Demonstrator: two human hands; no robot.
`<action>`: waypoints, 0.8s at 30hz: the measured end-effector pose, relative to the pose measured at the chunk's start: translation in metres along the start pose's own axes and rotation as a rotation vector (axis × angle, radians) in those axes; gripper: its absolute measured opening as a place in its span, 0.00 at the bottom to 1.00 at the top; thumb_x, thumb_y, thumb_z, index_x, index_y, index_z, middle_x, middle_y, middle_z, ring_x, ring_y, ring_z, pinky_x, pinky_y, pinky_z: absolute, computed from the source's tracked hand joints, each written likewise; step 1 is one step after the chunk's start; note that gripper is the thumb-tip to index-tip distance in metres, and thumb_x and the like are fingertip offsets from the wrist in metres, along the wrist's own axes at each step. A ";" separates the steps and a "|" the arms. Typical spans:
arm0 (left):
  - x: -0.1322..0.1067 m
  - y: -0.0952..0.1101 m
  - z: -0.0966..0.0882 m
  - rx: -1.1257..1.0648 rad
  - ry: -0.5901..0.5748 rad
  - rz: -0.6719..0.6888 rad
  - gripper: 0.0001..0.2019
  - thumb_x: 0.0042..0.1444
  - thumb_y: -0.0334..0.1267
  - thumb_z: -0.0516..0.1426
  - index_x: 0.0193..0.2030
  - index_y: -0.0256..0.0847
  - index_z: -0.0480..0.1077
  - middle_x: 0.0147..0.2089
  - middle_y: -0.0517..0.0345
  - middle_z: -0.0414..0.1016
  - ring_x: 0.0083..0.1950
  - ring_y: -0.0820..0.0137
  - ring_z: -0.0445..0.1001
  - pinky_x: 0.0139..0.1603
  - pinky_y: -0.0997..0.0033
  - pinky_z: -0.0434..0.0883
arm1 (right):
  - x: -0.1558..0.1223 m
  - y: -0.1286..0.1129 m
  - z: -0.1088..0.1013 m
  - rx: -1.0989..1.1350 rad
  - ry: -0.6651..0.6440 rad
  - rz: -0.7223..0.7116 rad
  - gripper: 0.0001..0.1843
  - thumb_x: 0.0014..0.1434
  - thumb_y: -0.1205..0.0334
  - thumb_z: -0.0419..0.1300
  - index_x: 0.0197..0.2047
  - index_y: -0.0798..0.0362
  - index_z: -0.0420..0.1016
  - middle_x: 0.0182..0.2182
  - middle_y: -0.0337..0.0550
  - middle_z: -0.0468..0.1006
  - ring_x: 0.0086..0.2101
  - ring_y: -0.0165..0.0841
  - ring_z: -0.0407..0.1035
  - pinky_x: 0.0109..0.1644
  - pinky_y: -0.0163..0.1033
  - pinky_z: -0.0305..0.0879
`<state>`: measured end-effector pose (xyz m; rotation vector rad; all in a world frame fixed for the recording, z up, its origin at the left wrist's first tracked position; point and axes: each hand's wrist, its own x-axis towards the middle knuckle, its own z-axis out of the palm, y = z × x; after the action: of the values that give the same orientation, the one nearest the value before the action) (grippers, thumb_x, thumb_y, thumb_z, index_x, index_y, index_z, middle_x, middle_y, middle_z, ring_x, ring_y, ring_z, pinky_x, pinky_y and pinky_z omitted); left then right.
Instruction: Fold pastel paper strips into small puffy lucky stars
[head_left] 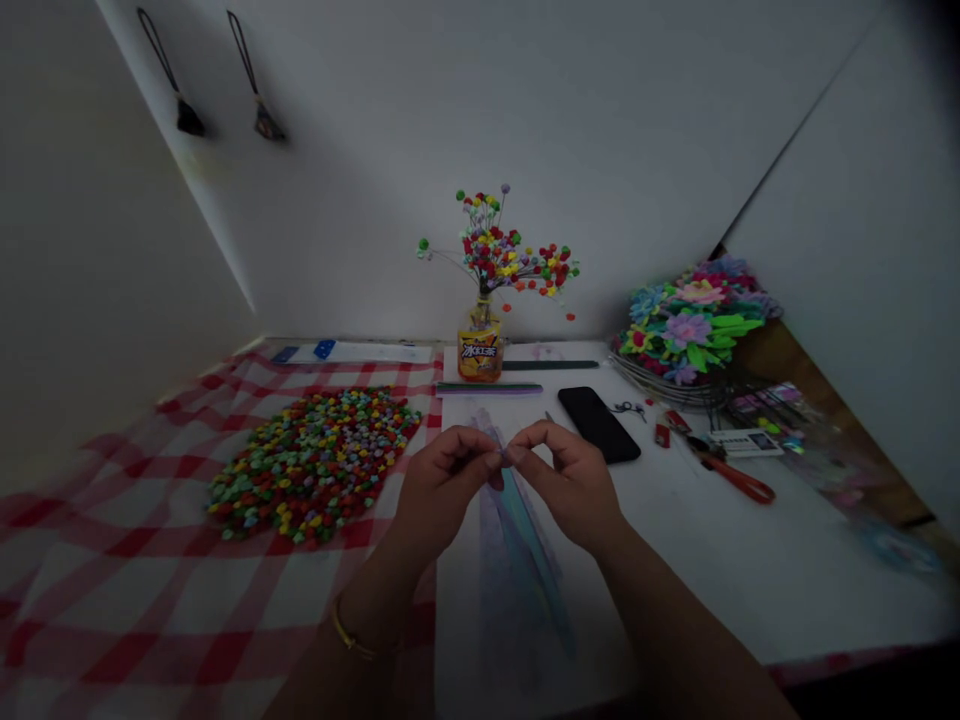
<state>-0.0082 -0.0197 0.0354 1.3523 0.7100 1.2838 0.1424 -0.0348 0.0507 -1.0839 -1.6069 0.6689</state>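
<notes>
My left hand [450,480] and my right hand [566,480] meet over the middle of the white surface [465,620]. Thumbs and forefingers of both are pinched together on a small lilac paper strip [502,456], mostly hidden by the fingertips. Below them lie long, thin paper strips [525,545] in pale blue and lilac, spread lengthwise toward me. To the left, a broad heap of small folded paper stars [322,460] in red, green, yellow and lilac rests on a red-and-white checked cloth [150,590].
A yellow-labelled bottle [480,350] holds wire stems topped with colourful stars. Right of my hands are a black phone [598,424], orange-handled pliers [739,480] and a bunch of fuzzy craft flowers [690,320]. Bundled strips [491,388] lie behind my hands.
</notes>
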 end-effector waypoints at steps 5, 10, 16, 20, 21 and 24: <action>0.001 -0.003 -0.001 -0.093 0.031 0.033 0.04 0.49 0.34 0.59 0.30 0.37 0.67 0.27 0.59 0.70 0.30 0.74 0.68 0.33 0.73 0.65 | 0.000 -0.001 0.000 -0.059 0.001 -0.155 0.03 0.53 0.61 0.59 0.31 0.50 0.73 0.27 0.39 0.72 0.32 0.32 0.66 0.39 0.39 0.62; 0.000 -0.004 -0.002 -0.117 -0.013 0.044 0.04 0.46 0.33 0.61 0.28 0.38 0.69 0.29 0.58 0.70 0.32 0.73 0.67 0.35 0.74 0.65 | -0.001 -0.004 0.000 -0.129 -0.015 -0.329 0.02 0.55 0.65 0.57 0.31 0.50 0.71 0.28 0.40 0.71 0.34 0.32 0.66 0.41 0.41 0.61; 0.000 -0.008 0.000 -0.253 -0.003 -0.026 0.05 0.45 0.32 0.62 0.31 0.39 0.73 0.26 0.60 0.71 0.29 0.74 0.68 0.33 0.73 0.65 | -0.002 -0.003 0.000 -0.350 0.096 -0.489 0.04 0.56 0.66 0.55 0.32 0.50 0.70 0.28 0.40 0.72 0.35 0.34 0.65 0.43 0.43 0.59; -0.001 -0.009 0.000 -0.271 -0.008 0.002 0.02 0.46 0.34 0.62 0.28 0.39 0.74 0.22 0.61 0.69 0.26 0.75 0.65 0.30 0.74 0.63 | -0.003 -0.001 0.001 -0.402 0.100 -0.555 0.04 0.55 0.67 0.56 0.33 0.49 0.70 0.28 0.40 0.73 0.35 0.34 0.66 0.45 0.44 0.58; -0.002 -0.009 0.000 -0.245 0.009 0.030 0.02 0.46 0.34 0.61 0.27 0.39 0.73 0.21 0.62 0.69 0.26 0.76 0.65 0.30 0.74 0.63 | -0.003 -0.001 0.001 -0.388 0.091 -0.559 0.04 0.55 0.67 0.57 0.33 0.49 0.70 0.28 0.40 0.73 0.35 0.34 0.66 0.45 0.44 0.58; -0.003 -0.008 0.000 -0.136 0.075 0.110 0.02 0.46 0.34 0.61 0.26 0.39 0.74 0.22 0.61 0.69 0.26 0.75 0.65 0.30 0.74 0.62 | -0.004 -0.002 0.003 -0.313 0.066 -0.525 0.04 0.55 0.67 0.57 0.34 0.49 0.70 0.28 0.40 0.73 0.35 0.34 0.66 0.44 0.43 0.60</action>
<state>-0.0071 -0.0206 0.0269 1.2516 0.5946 1.4509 0.1397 -0.0387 0.0497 -0.8316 -1.8748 0.0330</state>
